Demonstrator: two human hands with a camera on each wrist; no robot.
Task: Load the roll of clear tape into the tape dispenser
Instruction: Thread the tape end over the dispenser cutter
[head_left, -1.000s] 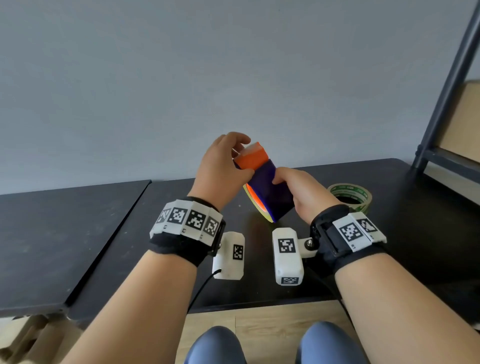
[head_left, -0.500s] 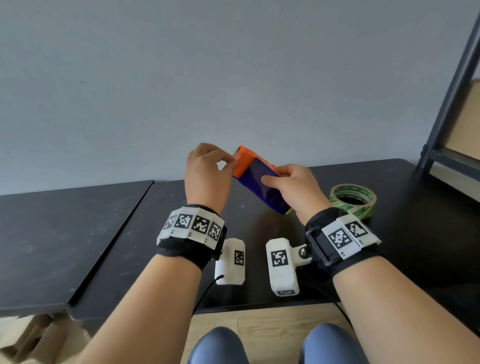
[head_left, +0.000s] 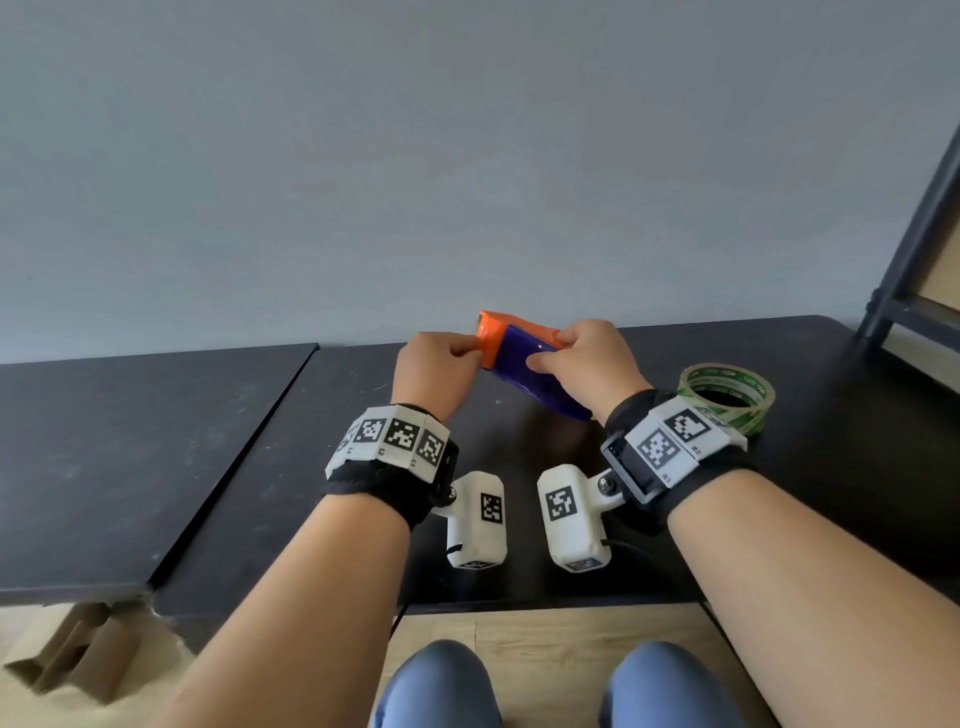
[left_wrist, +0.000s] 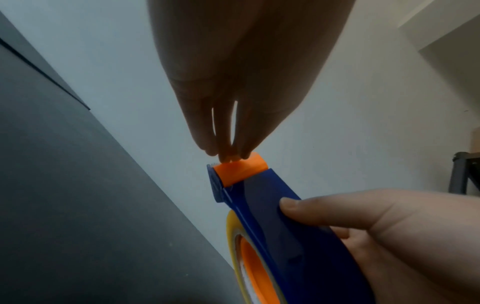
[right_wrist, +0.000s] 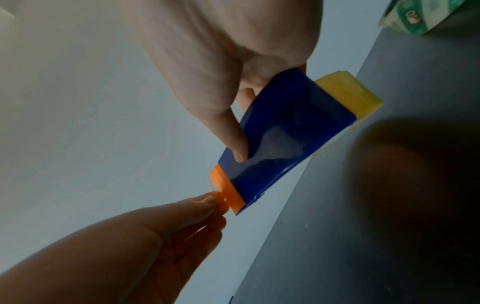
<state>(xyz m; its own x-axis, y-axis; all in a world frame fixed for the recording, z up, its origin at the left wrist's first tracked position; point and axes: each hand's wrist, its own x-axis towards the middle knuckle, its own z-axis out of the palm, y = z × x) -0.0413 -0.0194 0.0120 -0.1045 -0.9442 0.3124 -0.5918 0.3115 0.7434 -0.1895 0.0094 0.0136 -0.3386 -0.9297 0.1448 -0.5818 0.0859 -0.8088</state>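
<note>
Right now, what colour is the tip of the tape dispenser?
Orange tip on the blue tape dispenser; left wrist view shows it best.

Plain workroom or office corner, black tables (head_left: 156, 467) against bare grey wall (head_left: 467, 156), metal shelving (head_left: 914, 244)

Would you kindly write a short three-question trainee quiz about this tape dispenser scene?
1. Which hand grips the blue body of the tape dispenser?
2. True or false: the spare tape roll lies on the table.
3. The left hand pinches the dispenser's: A) orange end B) yellow roll C) blue side

Key: 1. The right hand. 2. True. 3. A.
</note>
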